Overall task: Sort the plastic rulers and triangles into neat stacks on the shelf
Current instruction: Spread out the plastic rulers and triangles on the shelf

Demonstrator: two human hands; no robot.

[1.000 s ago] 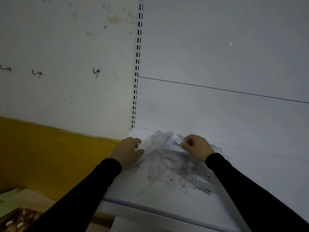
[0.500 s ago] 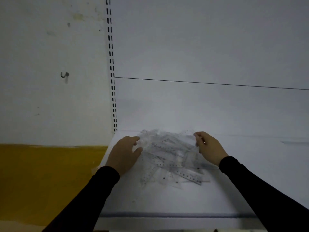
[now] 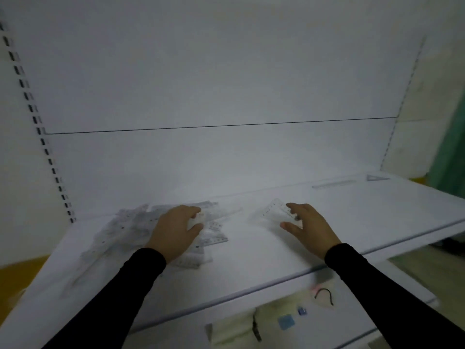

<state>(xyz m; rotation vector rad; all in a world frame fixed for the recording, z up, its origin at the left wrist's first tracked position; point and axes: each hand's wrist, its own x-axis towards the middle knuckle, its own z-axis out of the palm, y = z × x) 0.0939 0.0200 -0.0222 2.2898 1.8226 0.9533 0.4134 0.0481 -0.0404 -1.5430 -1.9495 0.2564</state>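
Note:
A loose pile of clear plastic rulers and triangles point(image 3: 130, 227) lies on the left part of the white shelf point(image 3: 251, 250). My left hand point(image 3: 176, 230) rests on the pile's right side with its fingers bent over the pieces. To the right of the pile, my right hand point(image 3: 307, 227) pinches one clear plastic piece point(image 3: 273, 210) with printed marks just above the shelf. At the shelf's far right back lie a single clear ruler point(image 3: 334, 183) and a clear triangle point(image 3: 376, 177).
The shelf's white back panel point(image 3: 226, 84) rises behind, with slotted uprights at its left point(image 3: 37, 122) and right point(image 3: 402, 96) edges. Below the front edge sit pale packets point(image 3: 289, 316) on a lower level. A green surface point(image 3: 450, 159) stands at the far right.
The view has swung right. My right hand has lifted a clear piece off the pile and carried it rightward. My left hand has stayed on the pile.

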